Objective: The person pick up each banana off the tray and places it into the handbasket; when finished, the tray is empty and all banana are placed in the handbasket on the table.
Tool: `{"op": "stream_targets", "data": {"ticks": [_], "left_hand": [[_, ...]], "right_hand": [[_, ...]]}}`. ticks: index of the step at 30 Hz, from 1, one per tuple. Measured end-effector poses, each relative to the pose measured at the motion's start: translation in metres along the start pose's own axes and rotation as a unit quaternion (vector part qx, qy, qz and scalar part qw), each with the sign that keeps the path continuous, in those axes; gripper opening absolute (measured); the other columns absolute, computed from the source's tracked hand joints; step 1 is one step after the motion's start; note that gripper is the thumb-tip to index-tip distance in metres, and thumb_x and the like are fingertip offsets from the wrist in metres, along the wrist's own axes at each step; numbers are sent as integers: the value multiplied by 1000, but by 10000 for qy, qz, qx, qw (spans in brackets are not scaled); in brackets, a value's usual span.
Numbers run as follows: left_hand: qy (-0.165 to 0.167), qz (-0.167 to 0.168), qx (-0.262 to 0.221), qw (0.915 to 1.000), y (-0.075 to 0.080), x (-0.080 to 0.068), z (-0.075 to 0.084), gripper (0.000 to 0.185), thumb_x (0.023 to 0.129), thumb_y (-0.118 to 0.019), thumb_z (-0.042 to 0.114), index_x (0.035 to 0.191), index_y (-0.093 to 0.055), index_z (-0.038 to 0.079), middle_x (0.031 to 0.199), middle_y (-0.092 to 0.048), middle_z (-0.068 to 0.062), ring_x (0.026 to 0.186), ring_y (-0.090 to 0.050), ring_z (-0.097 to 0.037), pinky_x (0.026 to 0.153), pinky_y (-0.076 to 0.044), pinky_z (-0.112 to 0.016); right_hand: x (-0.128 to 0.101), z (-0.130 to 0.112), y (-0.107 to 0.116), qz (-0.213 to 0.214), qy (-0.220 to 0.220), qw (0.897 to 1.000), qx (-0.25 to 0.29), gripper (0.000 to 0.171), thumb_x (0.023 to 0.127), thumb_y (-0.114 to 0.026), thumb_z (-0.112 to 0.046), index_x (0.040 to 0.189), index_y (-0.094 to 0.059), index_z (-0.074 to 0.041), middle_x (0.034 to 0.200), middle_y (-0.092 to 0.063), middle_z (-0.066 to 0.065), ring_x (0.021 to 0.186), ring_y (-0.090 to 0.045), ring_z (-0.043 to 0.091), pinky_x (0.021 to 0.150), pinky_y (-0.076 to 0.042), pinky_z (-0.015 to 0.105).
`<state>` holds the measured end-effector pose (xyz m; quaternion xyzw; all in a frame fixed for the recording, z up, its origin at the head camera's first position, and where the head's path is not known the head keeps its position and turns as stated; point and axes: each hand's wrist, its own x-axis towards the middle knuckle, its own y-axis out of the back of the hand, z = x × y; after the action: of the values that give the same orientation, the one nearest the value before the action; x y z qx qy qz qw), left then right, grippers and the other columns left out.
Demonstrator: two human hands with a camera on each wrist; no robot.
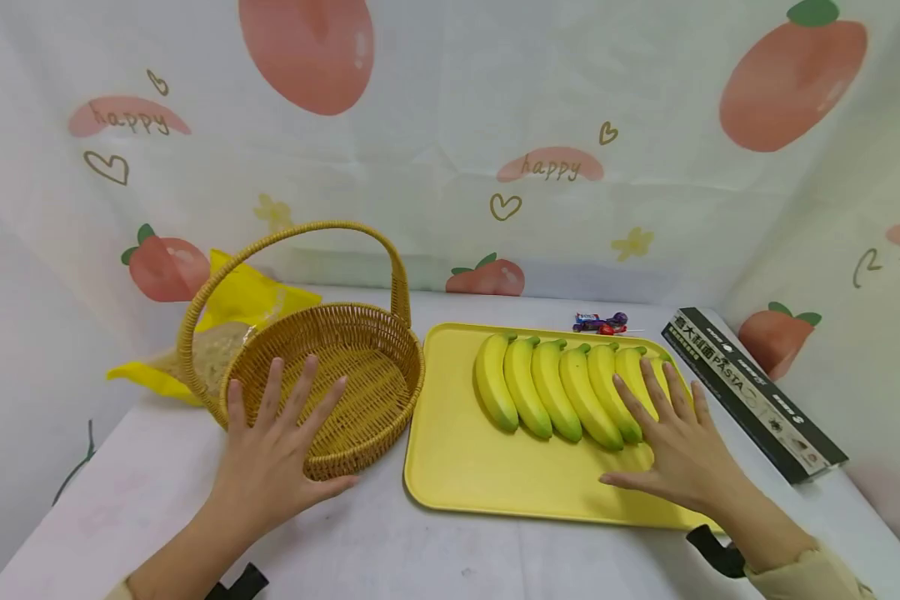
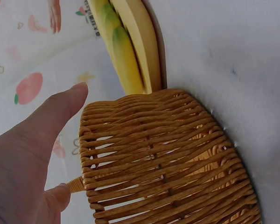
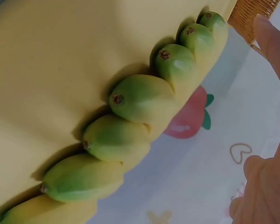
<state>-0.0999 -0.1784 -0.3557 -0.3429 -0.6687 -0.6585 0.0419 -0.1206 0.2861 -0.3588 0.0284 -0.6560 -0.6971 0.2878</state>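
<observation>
Hands both spread flat over a white-covered table (image 1: 390, 542). Left hand (image 1: 270, 454), fingers straight and splayed, lies against the near outer wall and rim of a round woven wicker basket with an arched handle (image 1: 360, 367); nothing gripped. Left wrist view shows the thumb (image 2: 56, 109) just beside the basket's weave (image 2: 163, 158), palm open.

Right hand (image 1: 678, 450), fingers likewise straight and fanned, rests on the right end of a row of yellow bananas with green tips (image 1: 555, 387); fingertips lie across the rightmost two or three fruits, thumb out over the tray. No curl round any banana. Right wrist view shows the green banana ends (image 3: 140, 98) in a row, fingers (image 3: 273, 42) straight beside them.

Bananas lie side by side on a rectangular yellow plastic tray (image 1: 465, 450), just right of the basket, edges nearly touching.

Behind basket: yellow crinkled bag (image 1: 251, 296). Behind tray: small wrapped sweets (image 1: 600, 322). Right of tray: long black pasta box (image 1: 750, 392), angled. Backdrop: white cloth printed with peaches (image 1: 450, 150).
</observation>
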Motion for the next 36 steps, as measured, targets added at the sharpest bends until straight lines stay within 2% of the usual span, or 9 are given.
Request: {"op": "stream_targets", "data": {"ticks": [10,15,18,24,26,29,31,36], "left_hand": [[-38,220,-55,9997,-2,-5,0,97,74,-9,86,150,-16,25,158,7,-8,143,14,-35,107,17,-57],[24,273,-79,9996,0,-9,1,97,75,-11,86,150,-16,25,158,8,-9,143,15,-34,107,18,-57],[118,176,-92,9997,1,-12,0,96,74,-11,87,150,-11,27,158,9,-8,143,16,-35,107,18,-58],[355,-39,-86,9993,4,-19,-1,96,73,-9,87,150,-5,30,157,13,-8,142,19,-35,105,16,-62],[406,7,-111,9991,4,-23,-1,96,74,-10,87,150,-7,29,157,13,-9,142,20,-34,104,16,-63],[519,112,-139,9985,4,-29,-2,97,74,-11,86,150,-8,27,156,15,-10,141,22,-34,103,17,-65],[557,294,-225,9978,3,-33,-3,97,76,-14,85,150,-11,24,156,16,-11,141,23,-35,102,19,-64],[775,669,-434,9938,4,-41,-8,95,78,-18,83,150,-11,21,155,22,-10,139,28,-33,100,23,-63]], "right_hand": [[15,-13,-3,-63,171,9997,132,113,66,-51,-82,151,-4,-25,157,12,11,143,18,30,112,17,48],[25,-20,-6,-149,209,9992,315,112,66,-55,-79,151,-7,-23,157,12,11,143,18,30,112,17,47],[31,-24,-10,-174,288,9987,370,111,67,-52,-81,151,-8,-23,157,12,11,143,17,30,112,19,44],[44,-31,-16,-310,263,9970,662,109,68,-49,-82,151,-11,-21,157,9,15,143,15,33,112,3,58],[49,-34,-17,-463,207,9956,789,109,68,-53,-79,150,-12,-21,157,8,15,143,12,36,111,0,61],[58,-39,-18,-701,152,9929,952,109,68,-58,-76,151,-12,-21,157,8,16,143,7,41,111,1,60],[65,-44,-19,-837,126,9910,1041,109,68,-60,-73,151,-11,-21,156,10,16,142,7,42,111,2,61],[85,-56,-24,-1032,61,9861,1304,108,71,-62,-68,151,-7,-21,155,17,13,142,16,37,111,3,61]]}}
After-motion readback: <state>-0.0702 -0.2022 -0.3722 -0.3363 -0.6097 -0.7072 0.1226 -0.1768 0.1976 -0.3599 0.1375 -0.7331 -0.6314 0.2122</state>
